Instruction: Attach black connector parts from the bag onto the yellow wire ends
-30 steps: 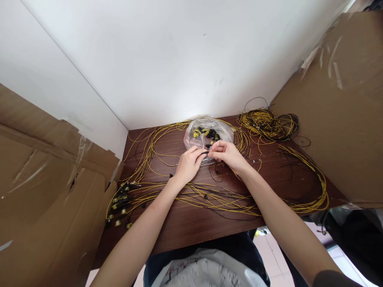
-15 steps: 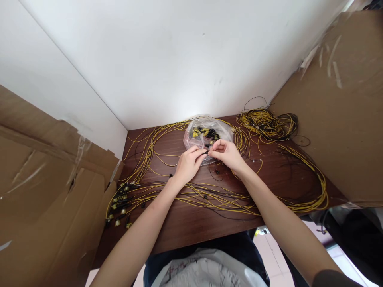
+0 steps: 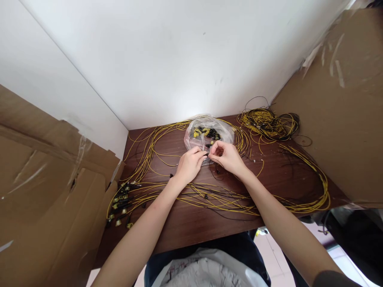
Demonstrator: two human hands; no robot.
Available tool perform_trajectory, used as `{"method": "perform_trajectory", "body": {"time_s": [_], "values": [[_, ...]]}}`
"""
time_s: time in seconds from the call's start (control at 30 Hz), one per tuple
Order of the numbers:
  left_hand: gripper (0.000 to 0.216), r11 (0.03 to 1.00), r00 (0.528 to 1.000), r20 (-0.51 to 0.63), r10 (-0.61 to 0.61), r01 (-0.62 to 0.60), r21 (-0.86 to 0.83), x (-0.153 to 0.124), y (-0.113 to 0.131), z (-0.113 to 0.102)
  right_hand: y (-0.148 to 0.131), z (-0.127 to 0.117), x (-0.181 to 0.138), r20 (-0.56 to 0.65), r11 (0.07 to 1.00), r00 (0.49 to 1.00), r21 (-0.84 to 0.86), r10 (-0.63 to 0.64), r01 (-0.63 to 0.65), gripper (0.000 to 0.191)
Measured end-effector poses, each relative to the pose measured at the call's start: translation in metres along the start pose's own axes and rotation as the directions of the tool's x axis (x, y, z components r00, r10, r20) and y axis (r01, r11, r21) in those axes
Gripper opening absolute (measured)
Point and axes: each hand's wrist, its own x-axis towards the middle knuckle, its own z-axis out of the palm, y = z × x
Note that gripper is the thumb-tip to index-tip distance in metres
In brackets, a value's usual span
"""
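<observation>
Over the near edge of a clear plastic bag on the brown tabletop, the left hand is pinching a small black part in its fingertips. Right beside it, the thumb and forefinger of the right hand are meeting; what they are gripping, I cannot tell. Yellow and black wires are running beneath both forearms, and a tangled wire coil is lying farther right.

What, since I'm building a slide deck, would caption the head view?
Left hand and right hand meet at a small black part by a clear bag, among yellow and black wires.
</observation>
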Motion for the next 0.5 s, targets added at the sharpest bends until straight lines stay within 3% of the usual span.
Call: {"method": "perform_trajectory", "body": {"time_s": [0.27, 0.5], "values": [[0.024, 0.992, 0.999, 0.027, 0.032, -0.035, 0.122, -0.001, 0.004, -0.002, 0.006, 0.001, 0.001, 0.013, 0.997, 0.999, 0.063, 0.037, -0.038, 0.013], [0.025, 0.998, 0.999, -0.044, -0.014, 0.012, -0.056, 0.000, 0.001, 0.000, 0.012, 0.004, 0.004, -0.031, 0.975, 0.998, 0.218, 0.059, -0.051, 0.021]]}}
